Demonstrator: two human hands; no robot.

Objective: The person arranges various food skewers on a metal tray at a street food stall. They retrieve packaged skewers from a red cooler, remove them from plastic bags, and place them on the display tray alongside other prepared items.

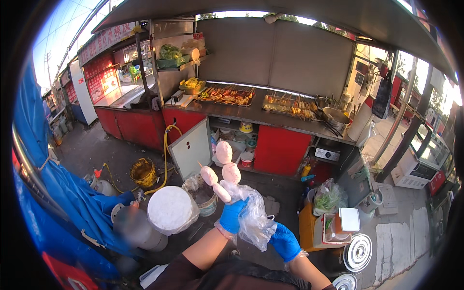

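Observation:
Both my hands wear blue gloves. My left hand (233, 216) grips skewers of pale pink, rounded food pieces (231, 173) that rise above the glove, along with part of a clear plastic bag (253, 223). A pointed stick tip shows above the left skewer. The crumpled bag hangs between my hands. On its lower right side, my right hand (284, 241) has its fingers closed on the bag's edge. The lower ends of the skewers are hidden by the glove and the bag.
Trays of skewers (226, 95) and a metal pot (335, 117) stand on the counter ahead. A round white-topped container (172, 210), yellow bucket (143, 172) and gas cylinder (139, 228) are at left. An open cabinet door (192, 148) juts out. Food containers (335, 226) and lidded pots (357, 252) stand at right.

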